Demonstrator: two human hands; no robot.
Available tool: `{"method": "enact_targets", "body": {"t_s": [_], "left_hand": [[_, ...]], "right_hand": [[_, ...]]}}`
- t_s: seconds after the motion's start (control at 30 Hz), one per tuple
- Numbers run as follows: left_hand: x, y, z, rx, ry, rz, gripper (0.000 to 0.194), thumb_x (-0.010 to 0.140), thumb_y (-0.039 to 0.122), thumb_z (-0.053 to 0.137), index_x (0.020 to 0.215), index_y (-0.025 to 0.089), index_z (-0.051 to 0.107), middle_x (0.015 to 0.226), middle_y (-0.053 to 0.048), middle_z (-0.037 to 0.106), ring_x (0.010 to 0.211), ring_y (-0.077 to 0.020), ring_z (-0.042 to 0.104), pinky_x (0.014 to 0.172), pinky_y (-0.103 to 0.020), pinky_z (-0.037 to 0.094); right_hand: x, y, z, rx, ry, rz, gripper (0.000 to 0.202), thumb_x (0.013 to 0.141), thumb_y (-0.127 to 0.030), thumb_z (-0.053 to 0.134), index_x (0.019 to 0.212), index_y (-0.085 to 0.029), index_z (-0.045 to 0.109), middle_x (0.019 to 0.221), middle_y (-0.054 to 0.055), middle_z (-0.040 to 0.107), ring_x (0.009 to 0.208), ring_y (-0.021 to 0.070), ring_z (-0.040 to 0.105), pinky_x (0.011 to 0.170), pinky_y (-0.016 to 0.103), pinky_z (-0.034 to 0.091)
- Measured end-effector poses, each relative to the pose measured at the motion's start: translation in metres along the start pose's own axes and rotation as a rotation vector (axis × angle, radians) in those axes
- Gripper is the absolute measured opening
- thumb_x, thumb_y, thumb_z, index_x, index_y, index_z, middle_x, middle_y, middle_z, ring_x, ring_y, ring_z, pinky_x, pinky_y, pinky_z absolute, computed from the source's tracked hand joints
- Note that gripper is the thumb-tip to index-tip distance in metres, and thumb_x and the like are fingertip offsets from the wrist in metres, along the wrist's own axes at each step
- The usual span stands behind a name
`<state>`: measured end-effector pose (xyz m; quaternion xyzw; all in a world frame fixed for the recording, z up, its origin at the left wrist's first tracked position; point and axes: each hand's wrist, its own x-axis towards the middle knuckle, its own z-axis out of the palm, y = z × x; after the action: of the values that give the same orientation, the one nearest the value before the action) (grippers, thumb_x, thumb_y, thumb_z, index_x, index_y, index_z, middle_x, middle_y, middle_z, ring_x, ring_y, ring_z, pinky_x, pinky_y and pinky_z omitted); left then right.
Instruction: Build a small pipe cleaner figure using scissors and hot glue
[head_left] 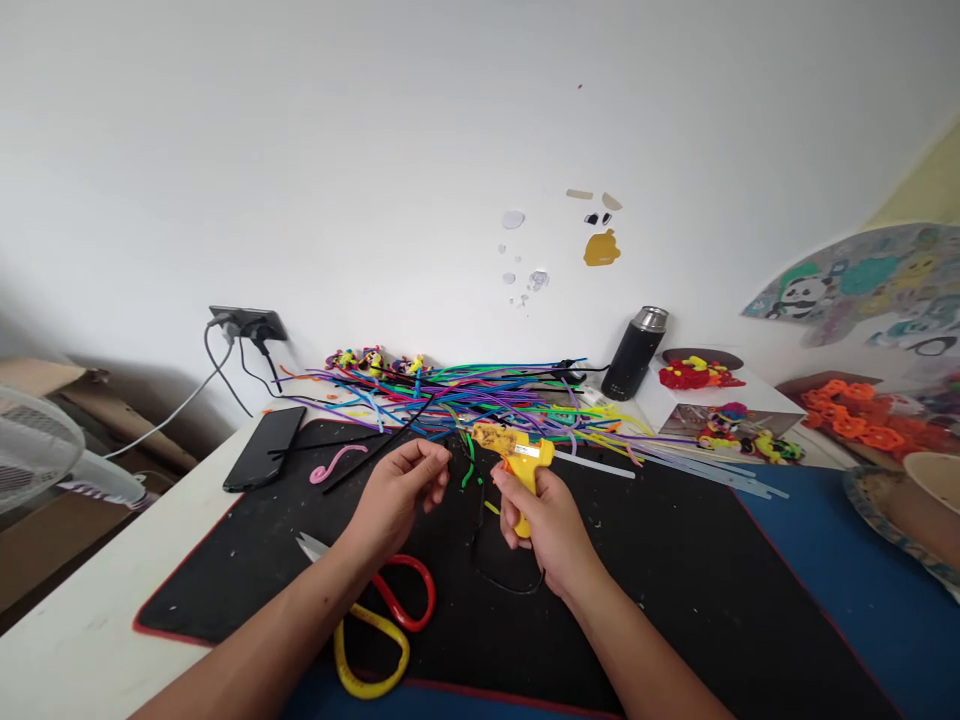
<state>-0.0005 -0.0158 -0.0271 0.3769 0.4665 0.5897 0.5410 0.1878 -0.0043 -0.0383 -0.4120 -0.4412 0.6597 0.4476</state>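
Observation:
My right hand (546, 520) is wrapped round the handle of a yellow hot glue gun (517, 452), whose nozzle points left. A translucent glue stick (596, 465) juts from its back, and its black cord (499, 583) loops on the mat below. Just left of the nozzle, my left hand (409, 480) is closed with thumb and fingertips pinched; what they hold, if anything, is hidden. Scissors with one red and one yellow handle (373, 690) lie partly under my left forearm. A pink curled pipe cleaner (337, 465) rests beyond that hand, near black pipe cleaners (360, 470).
A black mat (660, 600) covers the table. Many coloured pipe cleaners (495, 390) are heaped along the wall. A phone (264, 450) lies left; a black flask (636, 352) and a white box (667, 405) with fuzzy figures stand right. A fan (37, 450) is at far left.

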Motion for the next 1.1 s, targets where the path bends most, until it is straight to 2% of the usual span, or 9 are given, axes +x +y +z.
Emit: {"method": "enact_targets", "body": {"t_s": [0.3, 0.5, 1.1], "left_hand": [[0.0008, 0.0006, -0.0014, -0.072, 0.070, 0.016, 0.050, 0.062, 0.052, 0.097, 0.074, 0.015, 0.065, 0.061, 0.003, 0.061, 0.048, -0.0074, 0.052, 0.045, -0.019, 0.033], [-0.0015, 0.0009, 0.0004, -0.069, 0.050, 0.015, 0.049, 0.063, 0.052, 0.097, 0.073, 0.016, 0.065, 0.060, 0.003, 0.061, 0.048, -0.0073, 0.052, 0.045, -0.019, 0.034], [-0.0043, 0.0009, 0.0038, -0.069, 0.028, -0.012, 0.049, 0.064, 0.053, 0.096, 0.074, 0.016, 0.065, 0.061, 0.003, 0.060, 0.049, -0.0075, 0.051, 0.045, -0.019, 0.034]], "right_hand": [[-0.0032, 0.0017, 0.0023, -0.119, -0.027, -0.079, 0.053, 0.078, -0.068, 0.079, 0.078, -0.021, 0.055, 0.046, -0.007, 0.049, 0.035, 0.0091, 0.041, 0.039, 0.023, 0.029], [-0.0019, 0.0023, 0.0011, -0.169, 0.042, -0.065, 0.045, 0.081, -0.058, 0.076, 0.072, -0.022, 0.051, 0.042, -0.008, 0.046, 0.033, 0.0082, 0.038, 0.039, 0.023, 0.028], [-0.0050, -0.0012, 0.0067, -0.157, 0.049, -0.016, 0.037, 0.077, -0.051, 0.074, 0.069, -0.026, 0.048, 0.037, -0.009, 0.041, 0.031, 0.0085, 0.033, 0.036, 0.023, 0.026]]}}
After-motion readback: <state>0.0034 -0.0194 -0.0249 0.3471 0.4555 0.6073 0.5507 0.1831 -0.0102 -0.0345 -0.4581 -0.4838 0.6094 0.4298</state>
